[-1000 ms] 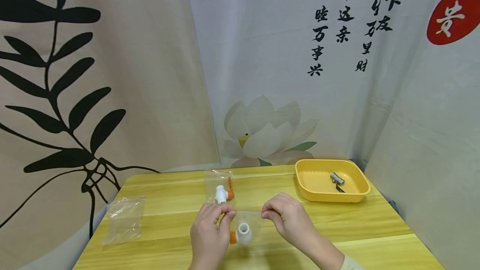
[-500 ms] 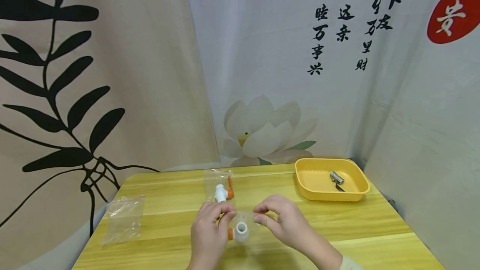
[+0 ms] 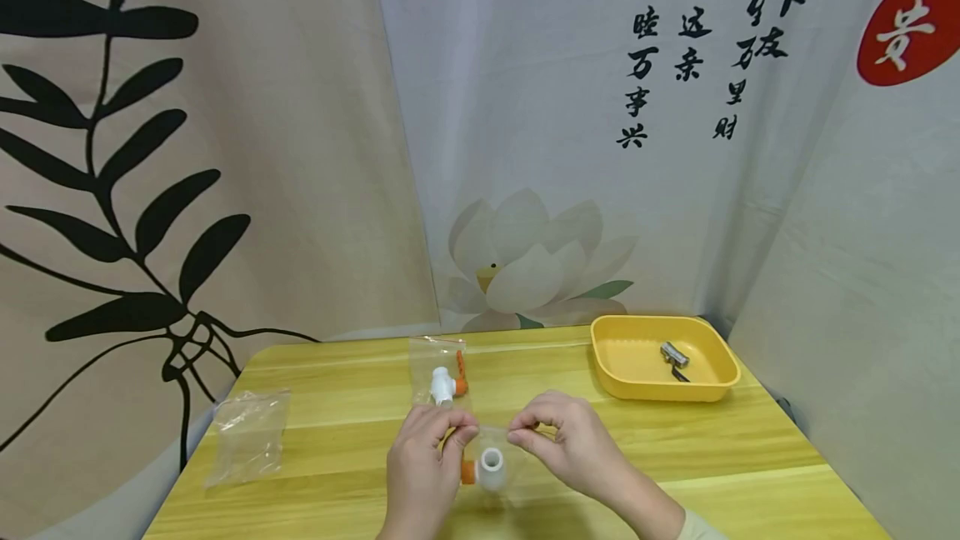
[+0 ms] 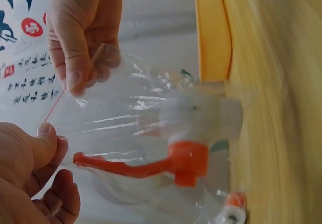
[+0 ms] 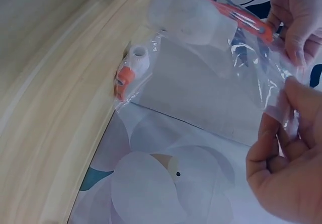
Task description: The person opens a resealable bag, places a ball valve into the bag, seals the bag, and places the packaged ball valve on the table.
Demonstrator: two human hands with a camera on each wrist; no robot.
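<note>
A clear zip bag (image 4: 115, 108) hangs between the two hands, with a white plastic valve (image 4: 201, 116) and its orange handle (image 4: 136, 168) inside. The left hand (image 3: 426, 469) pinches one top corner of the bag between thumb and forefinger. At the opposite top corner, the right hand (image 3: 573, 444) pinches the plastic the same way. Seen from the right wrist, the bagged valve (image 5: 191, 20) hangs above the table. Another bagged white valve (image 3: 442, 386) with an orange handle lies just behind the left hand.
A yellow tray (image 3: 622, 390) at the back right holds a small metal cylinder (image 3: 674, 356) and a small dark piece (image 3: 679, 375). An empty-looking clear bag (image 3: 250, 440) lies at the table's left side. A printed curtain (image 3: 300, 148) hangs behind the table.
Compared with a second ago, the right hand is slightly closer to the left. The bagged valve between them swung left and then back right. Both hands still pinch the bag.
</note>
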